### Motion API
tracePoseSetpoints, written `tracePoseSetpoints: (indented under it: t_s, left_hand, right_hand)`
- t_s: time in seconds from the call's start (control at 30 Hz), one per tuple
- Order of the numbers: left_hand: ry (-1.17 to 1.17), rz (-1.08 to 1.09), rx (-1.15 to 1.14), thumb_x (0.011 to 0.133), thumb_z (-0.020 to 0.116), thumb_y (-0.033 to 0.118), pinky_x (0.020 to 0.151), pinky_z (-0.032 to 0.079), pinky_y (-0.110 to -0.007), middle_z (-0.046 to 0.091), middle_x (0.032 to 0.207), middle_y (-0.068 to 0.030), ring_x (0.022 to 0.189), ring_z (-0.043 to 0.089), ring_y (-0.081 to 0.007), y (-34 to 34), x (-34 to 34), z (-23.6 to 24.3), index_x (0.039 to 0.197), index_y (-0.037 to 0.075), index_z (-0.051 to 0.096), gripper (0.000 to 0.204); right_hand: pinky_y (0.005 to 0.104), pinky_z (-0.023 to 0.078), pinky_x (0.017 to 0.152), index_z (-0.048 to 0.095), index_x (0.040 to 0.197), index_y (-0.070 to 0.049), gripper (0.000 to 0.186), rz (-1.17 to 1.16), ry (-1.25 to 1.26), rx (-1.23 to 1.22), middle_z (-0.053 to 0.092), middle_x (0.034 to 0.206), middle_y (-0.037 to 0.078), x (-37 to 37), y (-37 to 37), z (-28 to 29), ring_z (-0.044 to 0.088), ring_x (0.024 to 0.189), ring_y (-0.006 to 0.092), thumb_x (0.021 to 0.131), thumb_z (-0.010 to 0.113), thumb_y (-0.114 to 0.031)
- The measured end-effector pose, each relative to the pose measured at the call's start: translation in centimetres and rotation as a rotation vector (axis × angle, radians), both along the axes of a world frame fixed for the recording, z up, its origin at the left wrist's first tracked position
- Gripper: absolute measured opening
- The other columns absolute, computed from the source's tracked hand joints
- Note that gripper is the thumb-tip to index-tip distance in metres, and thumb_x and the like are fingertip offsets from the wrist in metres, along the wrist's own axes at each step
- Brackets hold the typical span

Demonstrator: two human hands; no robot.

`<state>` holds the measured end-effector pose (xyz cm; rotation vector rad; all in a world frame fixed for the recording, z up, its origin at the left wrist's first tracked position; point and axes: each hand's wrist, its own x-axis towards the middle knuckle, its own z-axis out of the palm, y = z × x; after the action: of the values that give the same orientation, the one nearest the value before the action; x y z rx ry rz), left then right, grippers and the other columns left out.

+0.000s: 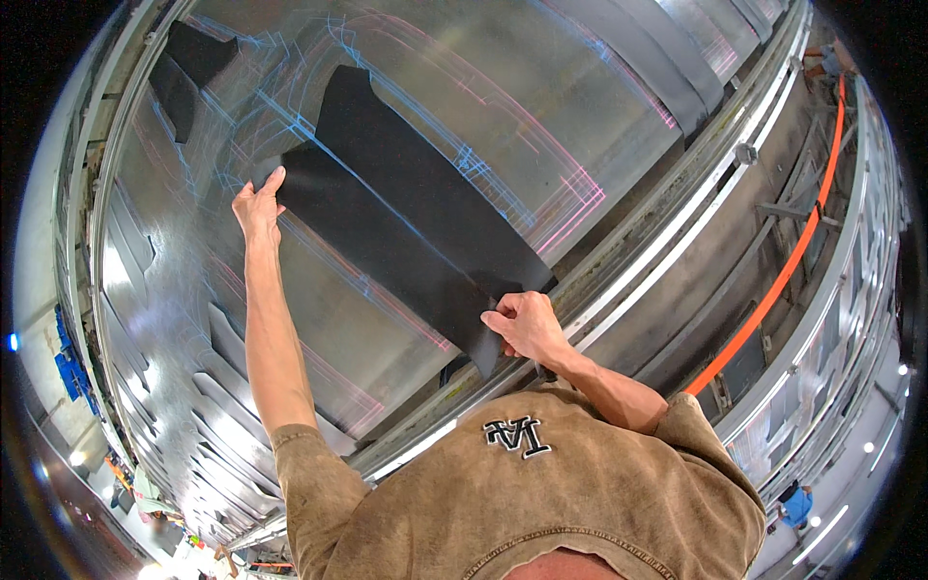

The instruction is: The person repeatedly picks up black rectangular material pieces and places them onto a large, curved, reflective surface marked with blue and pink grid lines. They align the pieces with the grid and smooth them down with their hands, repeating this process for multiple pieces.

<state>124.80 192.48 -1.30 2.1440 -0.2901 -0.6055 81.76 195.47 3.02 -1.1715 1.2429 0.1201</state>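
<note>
A long black sheet piece [387, 208], like leather or thick fabric, lies on a grey metal table [338, 372]. Its outline is notched and angular. My left hand [258, 205] pinches its far left corner between thumb and fingers, and that corner is curled up a little. The near end is gripped by my right hand [527, 326], with the sheet bent and hanging slightly over the table's edge there. Blue and pink lines run over the tabletop, and one blue line crosses the length of the sheet.
Another black cut piece [176, 92] lies at the far left. Long dark strips [667, 58] lie at the far right. Several grey cut pieces [227, 401] are spread along the left. A metal rail [677, 232] borders the table, and an orange strip [773, 300] curves beyond it.
</note>
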Motion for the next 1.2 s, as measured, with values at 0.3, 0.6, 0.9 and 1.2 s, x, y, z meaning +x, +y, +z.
tracePoseSetpoints:
  t_s: [0.3, 0.6, 0.9, 1.2]
  left_hand:
    - [-0.039, 0.006, -0.01, 0.074, 0.087, 0.027, 0.062, 0.05, -0.034, 0.071, 0.093, -0.0044, 0.078, 0.065, -0.0163, -0.2, -0.2, -0.4, 0.1, 0.005, 0.071, 0.037]
    - [-0.492, -0.129, 0.051, 0.074, 0.08, 0.033, 0.074, 0.052, -0.041, 0.073, 0.077, -0.0135, 0.073, 0.07, -0.0265, -0.2, -1.6, -0.5, 0.089, 0.003, 0.074, 0.033]
    - [-0.925, -0.21, 0.275, 0.077, 0.083, 0.029, 0.095, 0.045, -0.048, 0.057, 0.124, -0.0208, 0.115, 0.057, -0.0399, -0.9, -5.0, 2.2, 0.133, 0.005, 0.049, 0.07]
    - [-0.965, -0.89, 0.163, 0.103, 0.046, 0.033, 0.119, 0.021, -0.054, 0.029, 0.16, -0.0145, 0.148, 0.026, -0.0349, 1.6, -5.7, -2.6, 0.154, 0.008, 0.032, 0.058]
  right_hand:
    - [0.0294, 0.05, 0.044, 0.066, 0.076, 0.006, 0.03, -0.002, 0.024, -0.013, 0.063, 0.057, 0.009, 0.2, 0.0, 0.0, 0.061, 0.045, 0.0135, 0.089, 0.068, -0.02]
    - [0.0323, 0.054, 0.055, 0.067, 0.071, 0.001, 0.031, 0.074, 0.069, -0.11, 0.063, 0.052, 0.009, 0.5, 0.1, 0.0, 0.065, 0.046, 0.0185, 0.088, 0.066, -0.026]
    - [0.0318, 0.054, 0.054, 0.067, 0.074, 0.003, 0.032, 0.082, 0.083, -0.101, 0.063, 0.054, 0.01, 0.3, 0.2, -0.4, 0.065, 0.047, 0.0187, 0.087, 0.068, -0.026]
    - [0.029, 0.05, 0.043, 0.066, 0.075, 0.006, 0.032, 0.071, 0.054, -0.067, 0.063, 0.056, 0.009, 0.3, 0.0, -0.2, 0.062, 0.044, 0.0145, 0.087, 0.07, -0.024]
